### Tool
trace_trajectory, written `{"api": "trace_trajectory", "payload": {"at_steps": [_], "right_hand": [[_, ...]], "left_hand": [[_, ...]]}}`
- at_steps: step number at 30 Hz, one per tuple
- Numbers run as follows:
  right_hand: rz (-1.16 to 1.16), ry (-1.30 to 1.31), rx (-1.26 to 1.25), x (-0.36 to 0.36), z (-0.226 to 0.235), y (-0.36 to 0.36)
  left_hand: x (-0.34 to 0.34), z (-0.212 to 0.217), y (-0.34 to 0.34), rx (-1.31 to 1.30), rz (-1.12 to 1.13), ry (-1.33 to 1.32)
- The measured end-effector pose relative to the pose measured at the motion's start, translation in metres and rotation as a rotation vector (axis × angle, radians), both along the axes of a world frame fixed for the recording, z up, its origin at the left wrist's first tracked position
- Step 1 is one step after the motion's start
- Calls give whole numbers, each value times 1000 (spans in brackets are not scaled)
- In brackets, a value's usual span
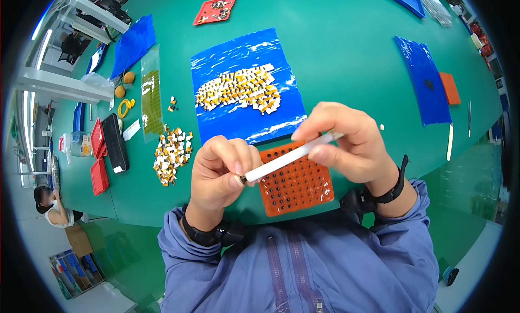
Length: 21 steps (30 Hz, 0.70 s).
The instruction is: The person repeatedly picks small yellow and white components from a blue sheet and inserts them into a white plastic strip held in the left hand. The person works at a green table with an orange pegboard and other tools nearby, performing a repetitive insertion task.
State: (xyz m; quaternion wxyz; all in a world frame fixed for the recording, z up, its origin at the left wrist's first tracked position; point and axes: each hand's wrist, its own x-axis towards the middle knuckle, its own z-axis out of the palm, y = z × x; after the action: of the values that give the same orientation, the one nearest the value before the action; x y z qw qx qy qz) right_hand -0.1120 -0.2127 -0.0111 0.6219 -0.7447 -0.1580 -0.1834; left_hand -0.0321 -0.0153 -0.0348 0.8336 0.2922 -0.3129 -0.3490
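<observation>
My right hand (349, 142) holds a slim white stick (284, 159) between thumb and fingers, slanting down toward my left hand. Thumb and finger of my left hand (219, 169) pinch a tiny dark part (243, 179) at the stick's lower end. Whether the stick's tip touches that part I cannot tell. Beneath both hands lies an orange tray (300, 196) with rows of holes, several of them filled with small black round pieces. Just beyond, a blue sheet (238, 126) carries a spread of small white and amber pieces (238, 88).
Left of the blue sheet sits a loose heap of white and amber pieces (172, 156). Farther left are a black case (115, 142) and red trays (99, 177). A red tray of parts (215, 11) stands at the back. Another blue sheet (425, 85) lies right, beside an orange block (449, 89).
</observation>
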Motion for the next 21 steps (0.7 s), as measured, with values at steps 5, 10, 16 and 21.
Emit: {"api": "trace_trajectory", "payload": {"at_steps": [5, 10, 16, 21], "right_hand": [[21, 53, -101, -4, 3, -2], [-18, -42, -91, -1, 0, 3], [-12, -127, -98, 2, -4, 5], [21, -93, -165, -1, -3, 1]], "left_hand": [[0, 1, 2, 16, 26, -19], [1, -1, 3, -6, 13, -23], [1, -1, 4, -12, 1, -43], [2, -3, 5, -19, -7, -51]]}}
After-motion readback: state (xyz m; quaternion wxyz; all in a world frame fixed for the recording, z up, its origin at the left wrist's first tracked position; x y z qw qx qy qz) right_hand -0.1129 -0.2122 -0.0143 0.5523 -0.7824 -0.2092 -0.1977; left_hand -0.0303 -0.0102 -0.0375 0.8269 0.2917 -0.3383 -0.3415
